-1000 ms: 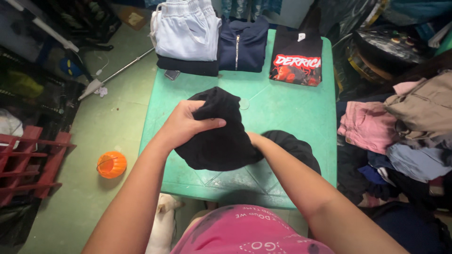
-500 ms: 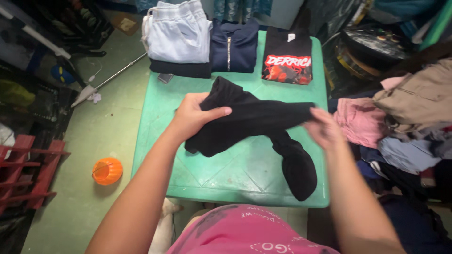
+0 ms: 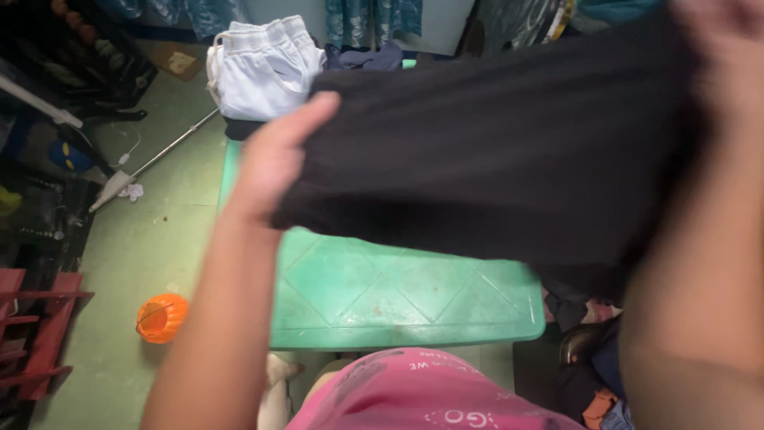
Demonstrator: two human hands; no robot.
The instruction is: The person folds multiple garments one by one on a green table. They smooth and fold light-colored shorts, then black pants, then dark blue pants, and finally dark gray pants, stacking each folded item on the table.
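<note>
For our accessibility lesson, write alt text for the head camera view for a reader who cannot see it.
Two bare hands, left hand and blurred right hand, hold a black garment stretched above a green plastic table. Folded pale grey clothing lies at the table's far end; an orange pumpkin bucket sits on the floor.

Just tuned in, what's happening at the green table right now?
A person holds a black garment stretched between both hands, lifted above the green plastic table. The left hand grips one edge; the right hand, blurred at the top right, grips the other. Folded pale sweatpants lie at the table's far end. An orange pumpkin bucket sits on the floor to the left.
</note>
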